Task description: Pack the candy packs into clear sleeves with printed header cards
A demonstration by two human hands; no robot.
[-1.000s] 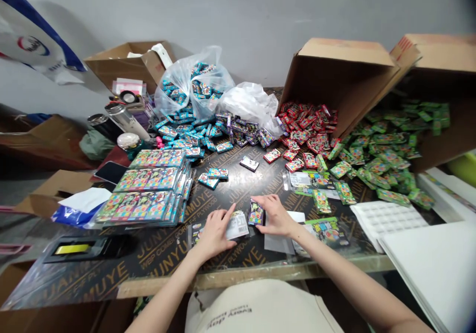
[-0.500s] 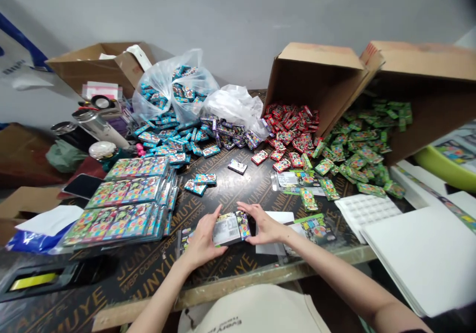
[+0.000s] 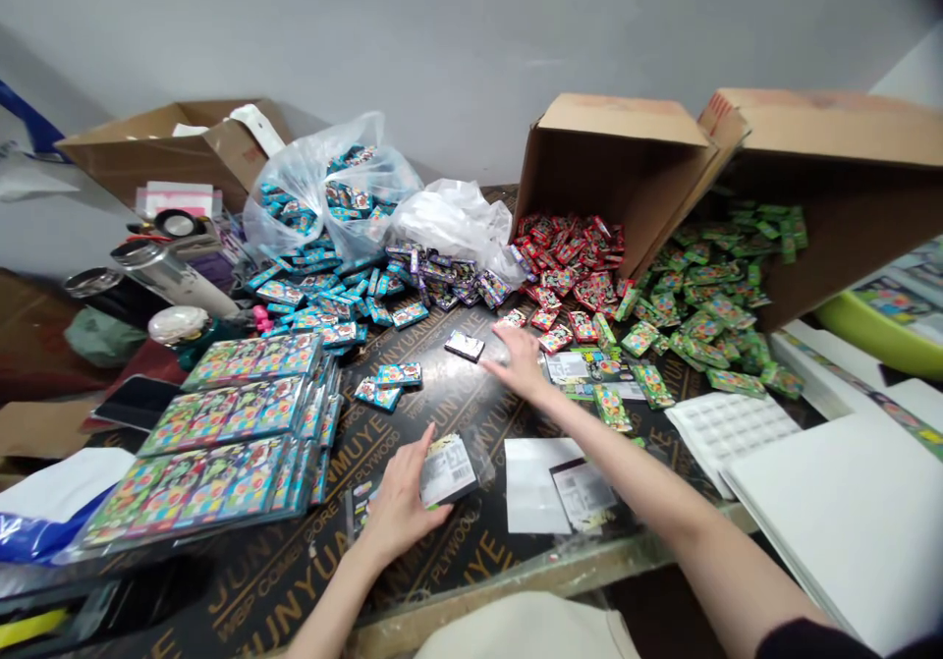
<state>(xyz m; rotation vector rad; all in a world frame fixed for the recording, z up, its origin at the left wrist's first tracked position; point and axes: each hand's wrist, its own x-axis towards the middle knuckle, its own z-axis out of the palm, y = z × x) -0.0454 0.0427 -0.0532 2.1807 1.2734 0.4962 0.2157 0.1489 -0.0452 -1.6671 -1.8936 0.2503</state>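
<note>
My left hand [image 3: 398,502] grips a flat clear packet [image 3: 449,470] by its left part, thumb on the near side and fingers on the far side. A printed card with a grey panel and barcode shows inside it. My right hand [image 3: 520,362] is stretched out over the table, fingers apart and holding nothing. Its fingertips are by a small red box [image 3: 514,319], at the front of the red pile; whether they touch it I cannot tell. A small purple-edged box [image 3: 465,346] lies just left of that hand. Two small blue boxes [image 3: 398,375] lie farther left.
Stacks of filled packs [image 3: 213,443] stand at left, below loose blue boxes [image 3: 316,305]. Behind are a plastic bag [image 3: 295,168] and purple boxes [image 3: 442,276]. Cartons [image 3: 619,138] lie tipped beside red and green boxes [image 3: 707,296]. White sheets [image 3: 526,482] lie right of the packet.
My right hand has let go of the packet's right end and moved forward to the red boxes. My left hand stays on the packet. The view has shifted slightly.
</note>
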